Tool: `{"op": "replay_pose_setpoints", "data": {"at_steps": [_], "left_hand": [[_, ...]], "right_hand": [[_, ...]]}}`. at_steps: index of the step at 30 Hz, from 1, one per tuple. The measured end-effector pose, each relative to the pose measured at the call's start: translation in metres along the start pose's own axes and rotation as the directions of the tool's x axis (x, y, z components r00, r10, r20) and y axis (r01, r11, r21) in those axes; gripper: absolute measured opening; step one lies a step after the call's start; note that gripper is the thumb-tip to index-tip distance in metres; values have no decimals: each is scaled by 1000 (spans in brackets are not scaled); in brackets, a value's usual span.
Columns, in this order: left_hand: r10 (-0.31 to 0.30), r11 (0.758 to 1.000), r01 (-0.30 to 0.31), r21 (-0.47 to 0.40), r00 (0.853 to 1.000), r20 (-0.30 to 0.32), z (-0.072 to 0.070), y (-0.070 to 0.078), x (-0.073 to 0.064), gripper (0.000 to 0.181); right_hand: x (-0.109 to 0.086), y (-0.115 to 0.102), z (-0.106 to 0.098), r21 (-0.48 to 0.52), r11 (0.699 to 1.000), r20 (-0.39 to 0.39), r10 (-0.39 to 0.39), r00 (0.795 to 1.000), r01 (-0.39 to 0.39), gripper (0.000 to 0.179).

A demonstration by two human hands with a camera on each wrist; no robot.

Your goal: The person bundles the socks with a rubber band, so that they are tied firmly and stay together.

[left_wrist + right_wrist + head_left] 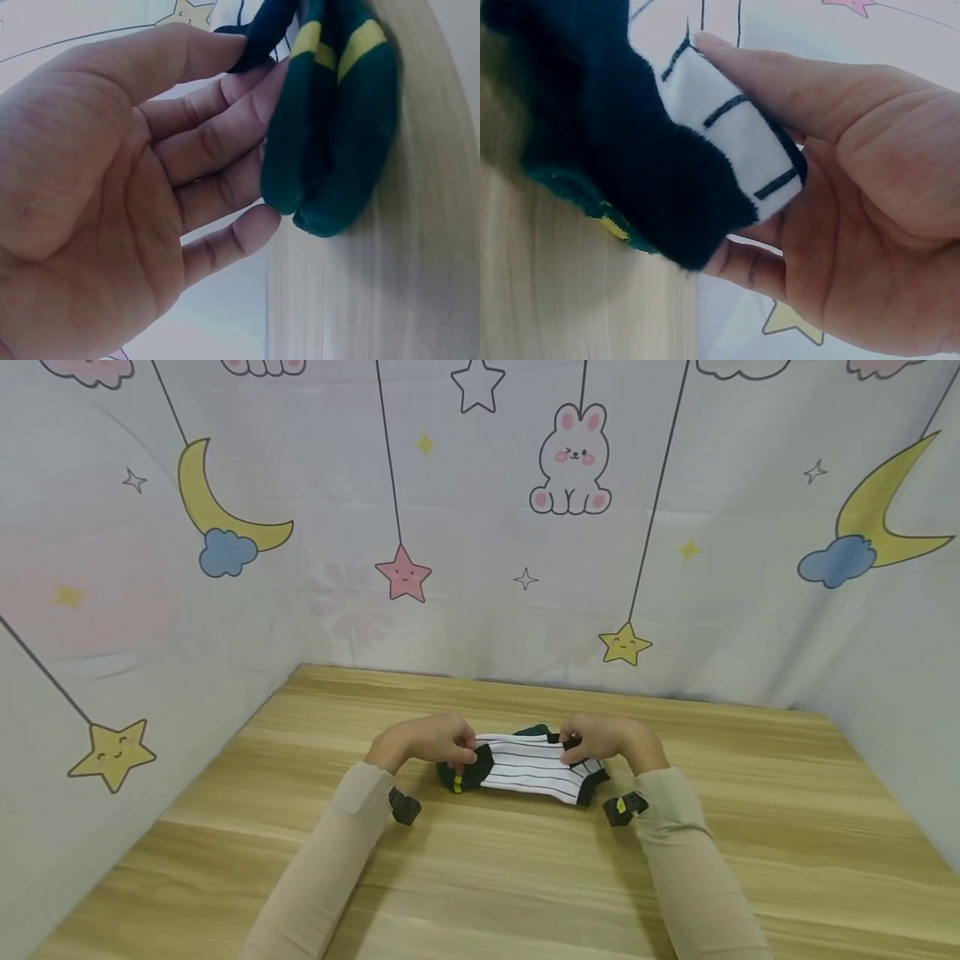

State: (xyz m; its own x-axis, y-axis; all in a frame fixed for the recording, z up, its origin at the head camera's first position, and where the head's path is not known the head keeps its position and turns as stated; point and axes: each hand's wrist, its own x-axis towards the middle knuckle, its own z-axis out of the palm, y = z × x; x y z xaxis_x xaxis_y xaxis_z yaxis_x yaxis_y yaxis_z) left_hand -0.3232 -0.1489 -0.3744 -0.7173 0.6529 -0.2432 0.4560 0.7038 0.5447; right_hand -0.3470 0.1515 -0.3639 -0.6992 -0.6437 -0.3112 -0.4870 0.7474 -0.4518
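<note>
A white sock with thin black stripes (525, 767) lies across the middle of the table, on top of dark green socks with yellow bands (364, 142). My left hand (433, 739) pinches the striped sock's black end (266, 34) between thumb and fingers, and its other fingertips are beside the folded green ends. At the opposite end my right hand (602, 737) grips the striped sock by its white fabric (731, 139), near the black edging (630, 135). Most of the green socks are hidden under the striped one; a bit of green shows behind it in the head view.
The wooden table (480, 877) extends around the socks. A white cloth backdrop (480, 510) printed with stars, moons and a rabbit rises behind it and along both sides. Black cameras sit at both wrists, one by the left sleeve (315, 868).
</note>
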Motion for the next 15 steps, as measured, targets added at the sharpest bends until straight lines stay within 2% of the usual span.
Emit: {"op": "replay_pose_setpoints", "data": {"at_steps": [7, 15], "left_hand": [[-7, 1000, 7, 22, 1000, -7, 2, -1, 2, 17], [-24, 999, 24, 39, 1000, 2, 3, -1, 2, 18]], "right_hand": [[1, 1, 2, -2, 999, -12, 53, 999, -53, 15], [2, 1, 2, -38, 998, 0, 50, 999, -50, 22]]}}
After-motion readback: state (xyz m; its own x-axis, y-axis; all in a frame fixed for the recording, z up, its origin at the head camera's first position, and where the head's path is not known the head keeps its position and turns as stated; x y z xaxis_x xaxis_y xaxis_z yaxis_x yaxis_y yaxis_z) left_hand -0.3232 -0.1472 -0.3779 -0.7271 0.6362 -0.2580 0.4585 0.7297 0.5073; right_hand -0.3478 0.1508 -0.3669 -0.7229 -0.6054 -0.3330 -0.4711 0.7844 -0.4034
